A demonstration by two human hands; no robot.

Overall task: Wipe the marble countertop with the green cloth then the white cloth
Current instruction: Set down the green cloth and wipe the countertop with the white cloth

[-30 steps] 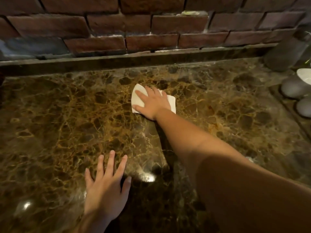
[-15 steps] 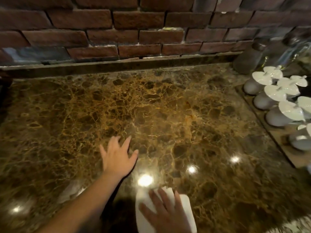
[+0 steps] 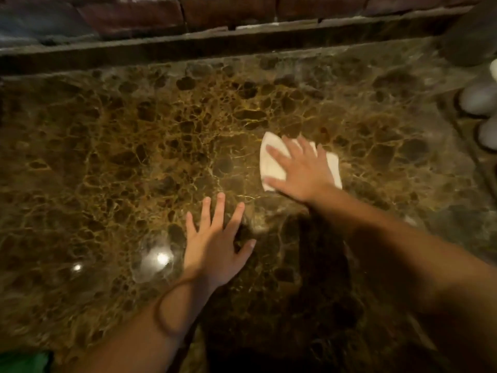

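Note:
A brown marble countertop (image 3: 134, 157) with gold veins fills the view. My right hand (image 3: 301, 170) lies flat with spread fingers on a folded white cloth (image 3: 271, 162), pressing it onto the marble right of centre. My left hand (image 3: 215, 243) rests palm down on bare marble, fingers apart, nearer to me and left of the cloth, holding nothing. A corner of the green cloth (image 3: 24, 362) shows at the bottom left edge.
A low stone ledge (image 3: 188, 47) and a red brick wall (image 3: 129, 9) close off the far side. At the right edge sit white rounded objects (image 3: 478, 99) on a tray, with a dark rounded object (image 3: 470, 41) behind them.
My right hand has slid the white cloth from the near edge back out to the middle right of the marble. My left hand stays planted flat.

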